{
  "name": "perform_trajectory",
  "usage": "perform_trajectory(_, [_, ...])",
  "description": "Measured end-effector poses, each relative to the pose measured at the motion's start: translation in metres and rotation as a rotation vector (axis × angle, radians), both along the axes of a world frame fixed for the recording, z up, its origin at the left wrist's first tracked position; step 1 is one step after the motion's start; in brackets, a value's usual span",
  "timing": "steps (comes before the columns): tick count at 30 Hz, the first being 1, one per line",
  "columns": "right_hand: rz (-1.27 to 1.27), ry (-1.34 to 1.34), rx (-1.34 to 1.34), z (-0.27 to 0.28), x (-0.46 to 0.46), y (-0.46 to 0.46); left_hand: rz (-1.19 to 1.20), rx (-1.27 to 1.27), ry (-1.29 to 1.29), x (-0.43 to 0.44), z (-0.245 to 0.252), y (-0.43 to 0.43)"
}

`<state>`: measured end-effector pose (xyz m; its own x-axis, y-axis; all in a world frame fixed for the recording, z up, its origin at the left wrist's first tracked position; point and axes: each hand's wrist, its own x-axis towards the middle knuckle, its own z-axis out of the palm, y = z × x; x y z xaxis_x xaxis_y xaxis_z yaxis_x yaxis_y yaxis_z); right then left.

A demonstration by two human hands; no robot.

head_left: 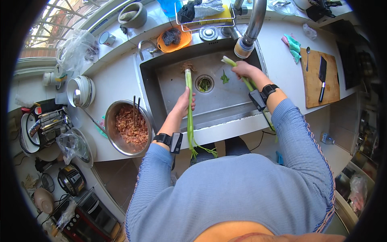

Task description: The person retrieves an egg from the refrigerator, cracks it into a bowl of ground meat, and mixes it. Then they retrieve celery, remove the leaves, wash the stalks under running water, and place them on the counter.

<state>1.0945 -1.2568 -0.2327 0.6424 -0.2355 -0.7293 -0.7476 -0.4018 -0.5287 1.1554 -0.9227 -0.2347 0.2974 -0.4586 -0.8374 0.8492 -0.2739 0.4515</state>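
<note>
My left hand [184,103] is closed around a bunch of celery stalks [189,118], held over the left part of the steel sink [178,75]. Brown roots [188,67] hang on the far end of that bunch, and its thin stems reach past the counter's front edge. My right hand [245,70] grips separate green stalks [229,61] at the sink's right side, their pale cut end pointing away to the left. Between my hands, a green leaf [224,77] lies on the sink floor, beside the drain [204,83] with leaf scraps in it.
Left of the sink stands a steel bowl [110,133] of minced meat with chopsticks. A wooden board [329,66] at the right holds a cleaver [322,72] and a spoon [307,57]. The faucet [255,24] overhangs the sink's far right, near an orange basket [184,40].
</note>
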Motion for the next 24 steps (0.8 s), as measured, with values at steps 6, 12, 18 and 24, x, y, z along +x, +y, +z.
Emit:
perform_trajectory(6, [-0.170,-0.142,0.339,-0.002,0.008,0.069,-0.088,-0.082,-0.137,-0.022,-0.005,-0.059])
perform_trajectory(12, [-0.158,-0.242,0.355,0.002,0.016,0.084,-0.204,-0.112,-0.219,-0.032,0.007,-0.071])
perform_trajectory(18, [0.125,-0.228,0.026,0.013,0.015,0.052,-0.250,0.046,-0.335,-0.021,0.013,-0.043])
perform_trajectory(24, [0.189,-0.072,-0.226,0.026,-0.009,-0.028,-0.218,0.025,-0.173,0.006,0.014,0.006])
